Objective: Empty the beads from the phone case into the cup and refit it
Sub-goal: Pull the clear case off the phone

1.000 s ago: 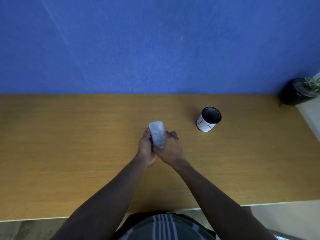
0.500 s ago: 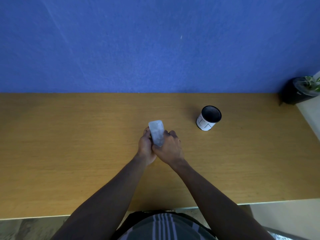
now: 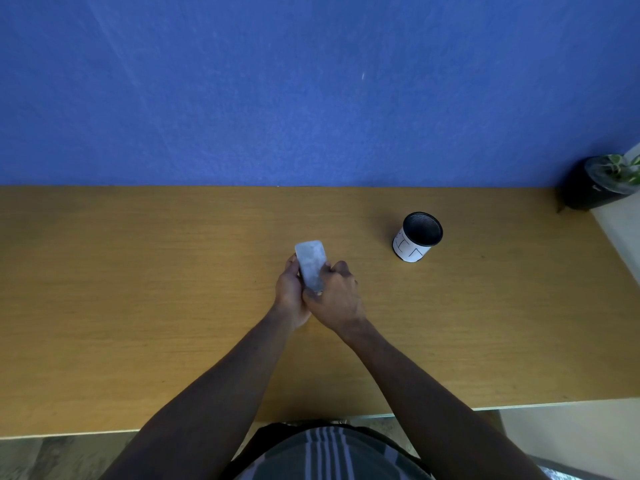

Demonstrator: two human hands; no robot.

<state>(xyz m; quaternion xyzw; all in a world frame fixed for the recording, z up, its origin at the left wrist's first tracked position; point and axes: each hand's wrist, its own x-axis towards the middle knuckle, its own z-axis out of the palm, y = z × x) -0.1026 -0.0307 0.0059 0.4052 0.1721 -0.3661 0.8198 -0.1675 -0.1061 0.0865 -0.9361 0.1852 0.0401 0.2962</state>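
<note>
A pale grey phone in its case [image 3: 311, 263] is held over the middle of the wooden table [image 3: 138, 289], its far end pointing away from me. My left hand [image 3: 290, 293] grips its left side and my right hand [image 3: 335, 296] closes over its near right end. A cup [image 3: 417, 236], white outside with a dark inside, stands upright to the right of the hands and apart from them. No beads can be made out.
A dark pot with a green plant [image 3: 604, 180] sits at the table's far right corner, beside a pale surface. A blue wall rises behind the table. The table's near edge runs just in front of my body.
The hands and the phone have stayed almost in place; only a slight shift of the right hand's fingers on the case.
</note>
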